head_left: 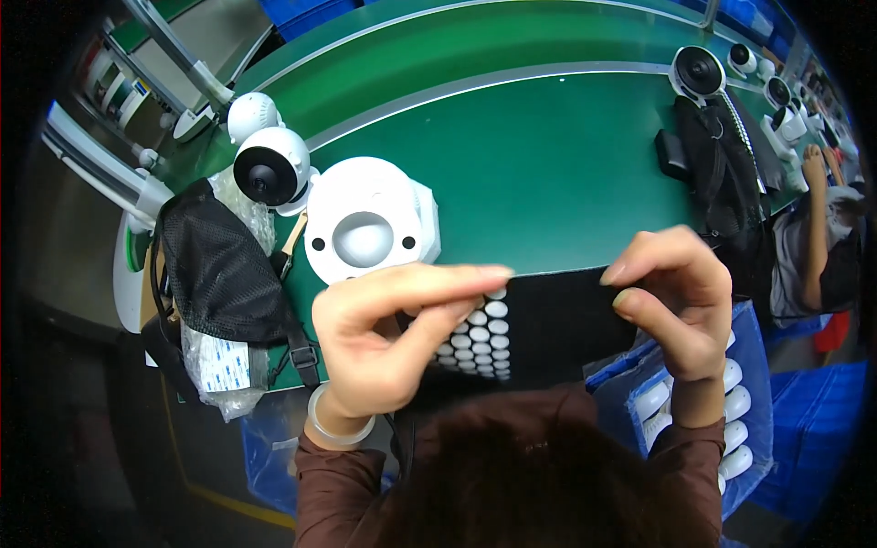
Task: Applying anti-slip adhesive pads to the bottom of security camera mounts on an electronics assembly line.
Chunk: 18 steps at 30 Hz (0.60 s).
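At the near edge of the green counter (548, 164), I observe a black sheet (571, 320) held up between the wearer's two hands, in front of the torso. Its left part bears close-set rows of white round dots (480, 342); the rest is plain black.

Left hand (375, 338): fingers (438, 283) nearly together, thumb and index gripping the sheet at its dotted end. The index tip lies along the upper edge; the thumb sits just below it, overlapping the upper dots.

Right hand (687, 301): index and thumb curl toward each other at the sheet's upper right, tips slightly parted. From my station I cannot tell whether they pinch the sheet or only touch it. The plain black stretch spans between the two hands.

Beyond the left hand I note a white housing (365, 187) lying on the counter, with a round opening and black spots beside it; the hand overlaps its lower rim in my view. A white camera with a black face (274, 169) stands just left of it, and a black mesh bag (219, 269) lies nearer the left edge. Below the right forearm I log white rounded parts (736, 402) in a blue-lined container (760, 365).
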{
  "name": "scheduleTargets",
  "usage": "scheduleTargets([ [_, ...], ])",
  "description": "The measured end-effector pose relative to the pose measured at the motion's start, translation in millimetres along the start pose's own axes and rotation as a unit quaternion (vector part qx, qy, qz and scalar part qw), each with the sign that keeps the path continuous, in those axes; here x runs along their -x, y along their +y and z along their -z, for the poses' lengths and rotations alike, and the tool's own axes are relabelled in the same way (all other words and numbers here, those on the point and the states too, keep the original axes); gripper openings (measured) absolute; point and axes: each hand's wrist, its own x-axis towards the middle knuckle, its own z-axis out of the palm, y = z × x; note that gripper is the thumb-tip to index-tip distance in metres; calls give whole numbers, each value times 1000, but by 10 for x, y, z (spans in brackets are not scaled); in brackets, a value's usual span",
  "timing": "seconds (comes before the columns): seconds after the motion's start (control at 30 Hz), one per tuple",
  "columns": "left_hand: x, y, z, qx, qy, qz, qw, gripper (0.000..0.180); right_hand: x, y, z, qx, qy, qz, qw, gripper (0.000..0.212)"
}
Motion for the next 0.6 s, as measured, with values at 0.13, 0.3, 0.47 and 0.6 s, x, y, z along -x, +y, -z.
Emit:
scheduleTargets([
  [0.13, -5, 29, -12, -156, -9, -32, 987, 28, -22, 30, 55, 169, -105, 37, 979, 23],
  [0.3, 37, -84, 22, -164, -7, -47, 985, 41, -46, 48, -28, 248, -109, 96, 958, 32],
  [0.47, 21, -52, 3, -161, -2, -34, 986, 36, -55, 1, -4, 269, -117, 87, 952, 35],
  [0.6, 1, -31, -2, -172, -13, -53, 984, 32, -78, -53, 24, 281, -148, 81, 945, 38],
])
